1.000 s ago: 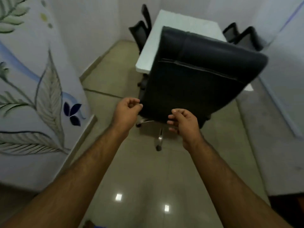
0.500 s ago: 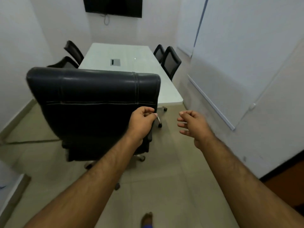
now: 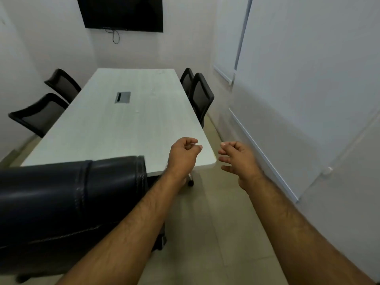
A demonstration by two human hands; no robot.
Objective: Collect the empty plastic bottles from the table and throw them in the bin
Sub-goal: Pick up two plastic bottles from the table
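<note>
A long white table (image 3: 107,128) stretches away from me, with a grey cable hatch (image 3: 122,97) in its middle. I see no plastic bottle on it and no bin anywhere in view. My left hand (image 3: 183,155) hovers over the table's near right corner, fingers curled into a loose fist with nothing in them. My right hand (image 3: 236,159) hangs just past that corner, above the floor, with its fingers apart and empty.
A black leather chair back (image 3: 67,200) fills the lower left, against the table's near end. Two mesh chairs (image 3: 39,116) stand on the left and two (image 3: 200,97) on the right. A dark screen (image 3: 121,13) hangs on the far wall. A narrow floor strip runs along the right wall.
My view has swung right and forward, past the leather chair, which now lies at the lower left. Both hands have come up to the table's near right corner, still empty.
</note>
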